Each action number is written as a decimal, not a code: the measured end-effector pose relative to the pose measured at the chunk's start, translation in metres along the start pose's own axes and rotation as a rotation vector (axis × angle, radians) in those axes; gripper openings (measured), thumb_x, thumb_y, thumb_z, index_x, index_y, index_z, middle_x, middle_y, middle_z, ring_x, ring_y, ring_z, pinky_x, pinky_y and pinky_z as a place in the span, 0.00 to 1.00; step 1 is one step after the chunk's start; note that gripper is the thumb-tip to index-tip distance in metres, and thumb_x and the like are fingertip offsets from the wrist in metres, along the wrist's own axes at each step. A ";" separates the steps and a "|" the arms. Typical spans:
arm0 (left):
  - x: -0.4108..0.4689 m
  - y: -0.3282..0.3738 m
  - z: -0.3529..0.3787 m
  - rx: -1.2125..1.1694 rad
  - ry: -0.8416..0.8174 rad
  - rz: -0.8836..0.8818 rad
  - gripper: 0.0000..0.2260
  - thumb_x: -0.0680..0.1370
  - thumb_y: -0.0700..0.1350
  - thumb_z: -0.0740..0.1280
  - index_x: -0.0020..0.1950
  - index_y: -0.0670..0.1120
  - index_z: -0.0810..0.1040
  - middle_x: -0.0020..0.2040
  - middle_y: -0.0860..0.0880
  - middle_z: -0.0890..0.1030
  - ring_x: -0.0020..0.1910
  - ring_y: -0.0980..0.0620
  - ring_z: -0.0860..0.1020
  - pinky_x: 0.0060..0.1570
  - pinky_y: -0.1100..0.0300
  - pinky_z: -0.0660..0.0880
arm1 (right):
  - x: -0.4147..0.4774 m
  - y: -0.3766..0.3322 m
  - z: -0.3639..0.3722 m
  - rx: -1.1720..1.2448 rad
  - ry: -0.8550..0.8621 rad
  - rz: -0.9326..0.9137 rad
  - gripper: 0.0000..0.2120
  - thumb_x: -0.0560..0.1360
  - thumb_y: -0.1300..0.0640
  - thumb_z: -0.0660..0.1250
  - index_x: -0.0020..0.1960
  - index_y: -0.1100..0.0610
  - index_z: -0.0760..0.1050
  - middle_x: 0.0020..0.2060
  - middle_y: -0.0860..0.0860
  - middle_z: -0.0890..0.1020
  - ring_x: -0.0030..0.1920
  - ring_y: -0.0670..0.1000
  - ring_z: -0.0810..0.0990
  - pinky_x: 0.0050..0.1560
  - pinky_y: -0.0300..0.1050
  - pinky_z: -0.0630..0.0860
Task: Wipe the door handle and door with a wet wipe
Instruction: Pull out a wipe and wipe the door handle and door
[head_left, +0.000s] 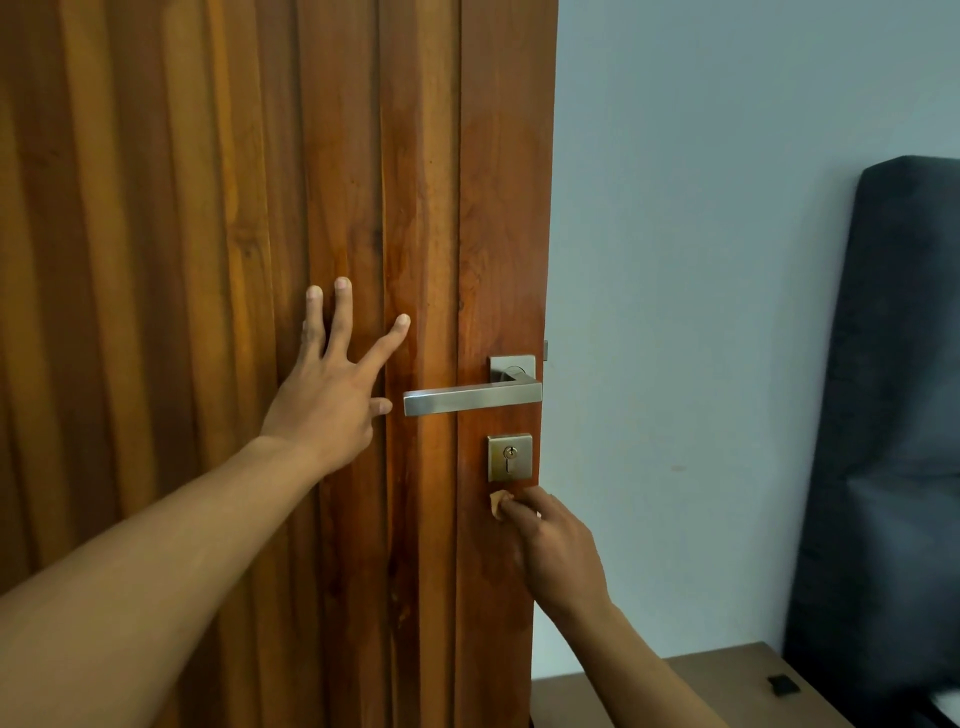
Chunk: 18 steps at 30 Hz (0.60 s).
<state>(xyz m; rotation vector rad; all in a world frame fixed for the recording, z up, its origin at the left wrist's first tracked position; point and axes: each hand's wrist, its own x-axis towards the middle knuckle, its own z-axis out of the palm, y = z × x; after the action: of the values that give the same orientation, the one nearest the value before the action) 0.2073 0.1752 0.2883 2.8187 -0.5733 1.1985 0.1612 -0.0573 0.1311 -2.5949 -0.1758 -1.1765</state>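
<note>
Against the reddish-brown wooden door (493, 208), whose face is cut into tall vertical slats with shadowed grooves between them, the left hand (332, 400) lies flat with its fingers straight and fanned apart, the thumb tip just short of the free end of the brushed-steel lever handle (470, 401). That handle is a square-edged bar with its long axis horizontal; it runs from a square rose near the door's free edge and points leftwards, towards the left hand. Just under it sits a square brass-toned lock plate (509, 457) with a keyhole slot set upright in its middle. Directly beneath that plate, the right hand (553, 545) pinches a small crumpled wet wipe (498, 505), pale with a tan cast, in its curled fingertips and holds it on the smooth outer strip of the door. The door's free edge runs vertically just right of that hand, with a plain pale grey-blue wall (701, 260) beyond it. Well to the right stands a dark grey upholstered headboard (898, 415), and low in the corner a brown wooden tabletop (727, 670) carries a small black object (783, 685).
</note>
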 end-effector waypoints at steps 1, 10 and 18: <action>0.001 0.000 -0.001 0.002 -0.003 0.002 0.41 0.80 0.51 0.67 0.79 0.61 0.37 0.75 0.43 0.24 0.72 0.39 0.24 0.76 0.40 0.50 | 0.002 -0.003 -0.003 0.057 0.072 0.034 0.13 0.72 0.57 0.73 0.56 0.53 0.81 0.48 0.46 0.82 0.43 0.48 0.81 0.41 0.34 0.77; 0.000 0.000 0.002 0.005 -0.002 0.000 0.42 0.80 0.50 0.67 0.79 0.61 0.37 0.75 0.42 0.23 0.73 0.38 0.24 0.77 0.40 0.48 | 0.044 -0.015 -0.027 0.224 0.308 0.299 0.09 0.78 0.59 0.65 0.55 0.56 0.83 0.48 0.47 0.81 0.43 0.44 0.76 0.45 0.34 0.75; 0.000 0.000 0.002 0.016 0.003 -0.005 0.42 0.80 0.50 0.67 0.79 0.61 0.36 0.75 0.43 0.23 0.73 0.38 0.24 0.76 0.41 0.48 | 0.060 -0.021 -0.029 -0.035 0.151 0.189 0.09 0.79 0.52 0.64 0.58 0.51 0.78 0.46 0.41 0.78 0.40 0.41 0.73 0.40 0.21 0.66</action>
<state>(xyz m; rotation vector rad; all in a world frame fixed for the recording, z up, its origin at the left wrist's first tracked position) 0.2088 0.1751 0.2869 2.8289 -0.5581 1.2121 0.1756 -0.0463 0.1989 -2.4743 0.1199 -1.3074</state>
